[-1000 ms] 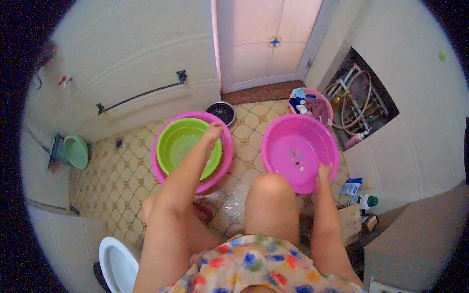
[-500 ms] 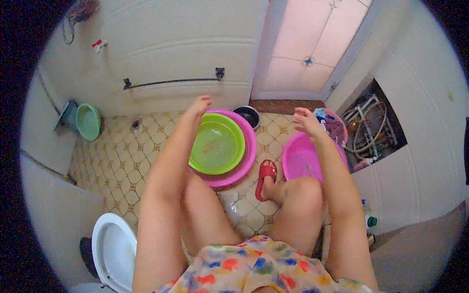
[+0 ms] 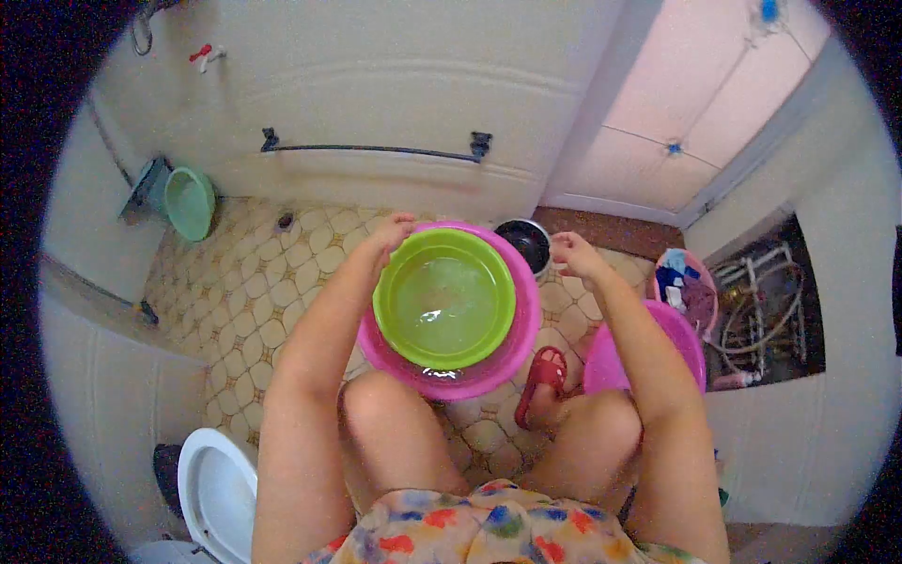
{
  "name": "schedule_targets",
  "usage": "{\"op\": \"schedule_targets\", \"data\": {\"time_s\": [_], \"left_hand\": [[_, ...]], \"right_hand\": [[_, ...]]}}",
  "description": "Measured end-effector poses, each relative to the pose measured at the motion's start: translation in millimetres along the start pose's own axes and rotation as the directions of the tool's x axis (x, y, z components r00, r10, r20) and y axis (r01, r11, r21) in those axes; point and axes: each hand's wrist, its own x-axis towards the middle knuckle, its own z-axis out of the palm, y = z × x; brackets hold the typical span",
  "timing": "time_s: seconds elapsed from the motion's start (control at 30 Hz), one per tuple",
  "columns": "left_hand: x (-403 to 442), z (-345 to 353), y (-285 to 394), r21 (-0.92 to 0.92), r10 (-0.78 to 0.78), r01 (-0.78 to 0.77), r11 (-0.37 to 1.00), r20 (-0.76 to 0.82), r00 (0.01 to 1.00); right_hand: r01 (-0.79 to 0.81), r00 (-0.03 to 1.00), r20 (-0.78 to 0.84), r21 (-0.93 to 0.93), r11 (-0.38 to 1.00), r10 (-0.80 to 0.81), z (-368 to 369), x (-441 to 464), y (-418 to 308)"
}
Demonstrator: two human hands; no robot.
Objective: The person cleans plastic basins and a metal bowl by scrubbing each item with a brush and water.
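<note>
A lime-green basin (image 3: 446, 296) with cloudy water in it sits inside a larger pink basin (image 3: 526, 324) on the tiled floor, in front of my knees. My left hand (image 3: 390, 235) is at the upper left rim of these basins, its fingers pointing inward; whether it touches a rim I cannot tell. To the right of the basins hovers my right hand (image 3: 575, 256), fingers loosely bent and apart, holding nothing. Just beyond it lies a black bowl-like basin (image 3: 524, 246) with a pale rim.
On the right stand a second pink basin (image 3: 681, 343) and a tub with clothes (image 3: 686, 287), beside a wall recess with pipes (image 3: 766, 301). A toilet (image 3: 218, 493) is at lower left. A green basin (image 3: 191, 204) leans by the far-left wall. My right foot wears a red slipper (image 3: 542, 381).
The view has shifted, so the basins and door appear farther right. My right hand has moved inward toward the lime-green basin, and my left hand has come lower, nearer its rim.
</note>
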Motion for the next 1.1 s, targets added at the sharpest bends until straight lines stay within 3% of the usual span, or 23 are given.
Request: {"op": "schedule_targets", "data": {"time_s": [0.1,0.2,0.3,0.37,0.47,0.57,0.67,0.7,0.9,1.1], "left_hand": [[13,-22,-16,0.085,-0.024,0.029,0.996,-0.051,0.998],[7,-28,-22,0.167,-0.047,0.059,0.984,-0.075,0.996],[45,-53,-81,0.343,-0.044,0.055,0.938,-0.039,0.998],[55,-59,-105,0.487,0.017,0.002,0.874,-0.036,0.999],[43,-41,-96,0.195,0.03,-0.03,0.98,0.003,1.0],[73,-42,-135,0.456,0.235,-0.161,0.875,-0.11,0.966],[95,-53,-175,0.395,0.183,-0.103,0.913,-0.168,0.969],[85,-52,-158,0.398,0.126,-0.045,0.916,-0.179,0.976],[87,-69,-191,0.233,0.097,-0.037,0.972,-0.253,0.962],[74,-81,-178,0.283,0.075,0.006,0.959,-0.273,0.959]], "right_hand": [[-0.009,0.996,0.086,-0.107,0.994,0.018,17,32,-3],[0.09,0.991,0.128,-0.537,0.839,-0.024,36,79,23],[-0.098,0.993,-0.015,-0.667,0.739,0.118,61,111,54],[-0.083,0.991,0.019,-0.692,0.717,0.133,75,143,103],[-0.114,0.987,0.006,-0.685,0.72,0.162,90,147,111],[-0.081,0.992,0.016,-0.67,0.738,0.123,78,139,106],[-0.03,0.997,0.036,-0.656,0.754,0.07,81,130,94],[-0.043,0.996,0.027,-0.653,0.756,0.08,82,129,84],[0.08,0.99,0.136,-0.718,0.692,0.027,85,130,50],[0.061,0.993,0.118,-0.641,0.765,0.02,98,168,70]]}}
